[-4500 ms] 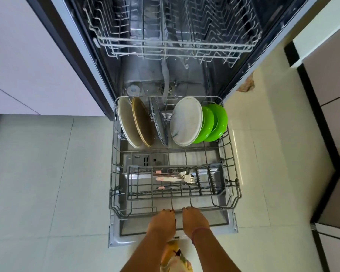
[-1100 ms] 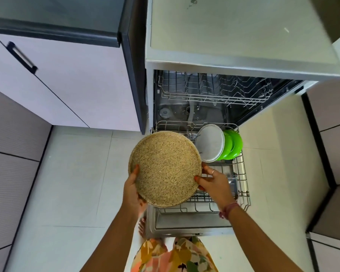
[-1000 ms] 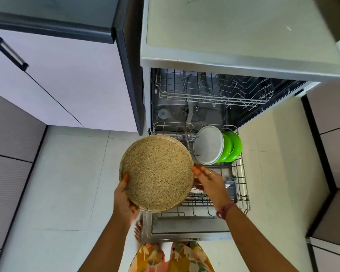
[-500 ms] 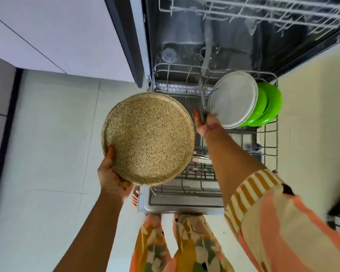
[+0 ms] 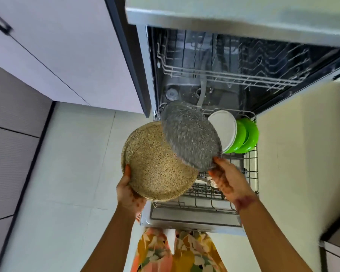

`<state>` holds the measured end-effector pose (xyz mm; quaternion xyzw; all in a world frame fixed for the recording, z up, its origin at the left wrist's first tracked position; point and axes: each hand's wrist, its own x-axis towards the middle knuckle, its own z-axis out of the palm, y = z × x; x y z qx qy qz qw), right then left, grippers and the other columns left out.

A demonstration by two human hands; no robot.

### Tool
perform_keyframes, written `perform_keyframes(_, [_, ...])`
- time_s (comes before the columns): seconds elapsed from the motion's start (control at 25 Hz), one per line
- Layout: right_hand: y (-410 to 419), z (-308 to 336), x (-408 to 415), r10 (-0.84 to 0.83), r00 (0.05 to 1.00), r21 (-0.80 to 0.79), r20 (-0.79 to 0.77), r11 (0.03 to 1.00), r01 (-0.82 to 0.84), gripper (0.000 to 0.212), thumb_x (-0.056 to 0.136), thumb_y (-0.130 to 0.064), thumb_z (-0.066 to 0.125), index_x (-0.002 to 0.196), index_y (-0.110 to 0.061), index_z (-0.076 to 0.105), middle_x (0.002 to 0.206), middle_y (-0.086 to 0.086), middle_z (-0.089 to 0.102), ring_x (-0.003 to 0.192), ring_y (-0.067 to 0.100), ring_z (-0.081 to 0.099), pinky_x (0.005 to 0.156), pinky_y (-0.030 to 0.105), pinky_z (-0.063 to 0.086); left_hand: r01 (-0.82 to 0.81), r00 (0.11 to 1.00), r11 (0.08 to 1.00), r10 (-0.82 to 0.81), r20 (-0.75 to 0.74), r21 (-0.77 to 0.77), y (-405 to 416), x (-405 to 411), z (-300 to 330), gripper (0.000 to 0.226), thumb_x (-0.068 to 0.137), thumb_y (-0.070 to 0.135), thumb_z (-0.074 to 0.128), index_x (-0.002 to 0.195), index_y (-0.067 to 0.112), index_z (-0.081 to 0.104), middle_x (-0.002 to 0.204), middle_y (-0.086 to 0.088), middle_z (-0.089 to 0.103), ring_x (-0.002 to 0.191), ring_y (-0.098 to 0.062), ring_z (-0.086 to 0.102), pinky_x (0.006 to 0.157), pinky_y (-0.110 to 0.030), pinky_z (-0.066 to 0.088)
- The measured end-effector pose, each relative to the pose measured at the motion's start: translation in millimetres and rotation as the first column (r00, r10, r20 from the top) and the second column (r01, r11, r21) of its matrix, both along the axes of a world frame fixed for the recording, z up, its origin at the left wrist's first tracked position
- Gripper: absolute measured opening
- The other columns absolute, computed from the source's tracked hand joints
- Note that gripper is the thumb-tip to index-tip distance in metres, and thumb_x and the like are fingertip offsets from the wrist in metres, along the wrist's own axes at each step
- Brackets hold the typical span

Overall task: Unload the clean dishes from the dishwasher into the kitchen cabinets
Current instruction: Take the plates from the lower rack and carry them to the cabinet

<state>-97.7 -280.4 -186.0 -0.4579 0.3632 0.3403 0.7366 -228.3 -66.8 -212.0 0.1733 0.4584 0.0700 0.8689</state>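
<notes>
Left hand [image 5: 129, 190] grips speckled tan plate [image 5: 157, 163]; right hand [image 5: 227, 176] pinches grey speckled plate [image 5: 190, 137], tilted above the lower rack [image 5: 251, 165]. I'd lower grey flat onto tan, rims aligned, avoiding chips.

The grey plate [image 5: 190, 138] is motion-blurred, hiding part of the tan plate [image 5: 157, 169].

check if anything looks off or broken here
Nothing stands out. The left hand holds the tan speckled plate, the right hand the grey speckled plate; both look whole. A white plate and green plates stand upright in the lower rack.
</notes>
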Motion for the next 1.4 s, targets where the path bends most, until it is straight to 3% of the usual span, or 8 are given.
perform_keyframes(0.16, [-12.9, 48.2, 6.2, 0.293, 0.91, -0.204, 0.294, 0.949, -0.24, 0.03, 0.096, -0.004, 0.048, 0.124, -0.011, 0.056, 0.103, 0.005, 0.068, 0.077, 0.011, 0.07, 0.059, 0.029, 0.059, 0.007, 0.996, 0.999, -0.002, 0.086, -0.051, -16.8, 23.9, 32.7, 0.045, 0.099, 0.041, 0.028, 0.119, 0.018, 0.062, 0.116, -0.013, 0.068, 0.102, -0.032, 0.067, 0.09, -0.05, 0.052])
perform_keyframes(0.28, [-20.3, 72.7, 25.2, 0.434, 0.813, -0.331, 0.389, 0.889, -0.316, 0.038, 0.094, -0.008, 0.052, 0.131, -0.018, 0.054, 0.113, -0.001, 0.068, 0.094, 0.011, 0.066, 0.067, 0.028, 0.059, 0.048, 0.995, 0.997, -0.043, 0.094, -0.056, -24.4, 35.8, 45.8, 0.05, 0.098, 0.049, 0.029, 0.126, 0.021, 0.059, 0.127, -0.015, 0.062, 0.115, -0.035, 0.058, 0.103, -0.053, 0.04])
perform_keyframes(0.6, [-28.5, 90.9, 46.7, 0.756, 0.529, -0.62, 0.384, 0.636, -0.459, 0.051, 0.093, -0.01, 0.055, 0.14, -0.027, 0.041, 0.106, -0.009, 0.065, 0.085, 0.007, 0.06, 0.071, 0.025, 0.054, 0.143, 0.98, 0.99, -0.142, 0.136, 0.006, -35.0, 48.9, 64.9, 0.084, 0.065, 0.07, 0.064, 0.13, 0.016, 0.056, 0.125, -0.015, 0.063, 0.115, -0.038, 0.059, 0.098, -0.059, 0.043])
perform_keyframes(0.76, [-32.2, 83.5, 44.0, 0.725, 0.567, -0.562, 0.391, 0.676, -0.477, 0.058, 0.093, -0.003, 0.054, 0.141, -0.026, 0.033, 0.105, -0.012, 0.064, 0.086, 0.005, 0.062, 0.071, 0.016, 0.056, 0.209, 0.977, 0.977, -0.21, 0.034, 0.034, -25.0, 52.2, 67.6, 0.051, 0.073, 0.027, 0.07, 0.119, 0.008, 0.059, 0.104, -0.017, 0.072, 0.093, -0.036, 0.068, 0.091, -0.055, 0.049])
perform_keyframes(0.92, [-36.4, 57.2, 40.3, 0.673, 0.622, -0.485, 0.399, 0.731, -0.48, 0.054, 0.093, -0.001, 0.054, 0.138, -0.026, 0.038, 0.108, -0.012, 0.064, 0.088, 0.004, 0.063, 0.077, 0.019, 0.057, 0.239, 0.969, 0.97, -0.236, -0.073, 0.034, -23.2, 60.6, 52.2, 0.035, 0.081, 0.016, 0.059, 0.114, 0.006, 0.06, 0.094, -0.014, 0.073, 0.088, -0.034, 0.067, 0.084, -0.048, 0.052])
perform_keyframes(1.12, [-49.9, -36.6, 71.1, 0.341, 0.909, -0.447, 0.242, 0.87, -0.207, 0.032, 0.097, -0.027, 0.052, 0.122, -0.009, 0.06, 0.102, 0.004, 0.068, 0.092, 0.021, 0.063, 0.083, 0.034, 0.052, 0.177, 0.977, 0.983, -0.169, -0.13, 0.054, -20.8, 61.2, 5.4, 0.024, 0.086, 0.016, 0.053, 0.107, 0.009, 0.062, 0.089, -0.01, 0.074, 0.086, -0.032, 0.066, 0.078, -0.043, 0.052])
perform_keyframes(1.28, [-62.2, -136.2, 110.9, 0.486, 0.871, -0.818, 0.073, 0.529, -0.226, 0.053, 0.09, -0.031, 0.058, 0.131, 0.001, 0.049, 0.116, 0.015, 0.064, 0.105, 0.03, 0.061, 0.084, 0.032, 0.047, 0.142, 0.976, 0.988, -0.131, -0.172, 0.056, -20.4, 65.3, -51.1, 0.021, 0.087, 0.015, 0.049, 0.097, 0.011, 0.067, 0.083, -0.007, 0.075, 0.077, -0.027, 0.069, 0.072, -0.04, 0.054])
perform_keyframes(1.4, [-63.8, -182.9, 129.9, 0.585, 0.81, -0.905, 0.036, 0.364, -0.222, 0.034, 0.095, -0.024, 0.051, 0.113, 0.002, 0.062, 0.112, 0.022, 0.065, 0.102, 0.036, 0.06, 0.069, 0.025, 0.033, 0.124, 0.975, 0.992, -0.114, -0.19, 0.037, -25.4, 68.3, -83.9, 0.032, 0.089, 0.014, 0.045, 0.08, 0.013, 0.075, 0.08, -0.006, 0.074, 0.07, -0.024, 0.071, 0.064, -0.037, 0.058])
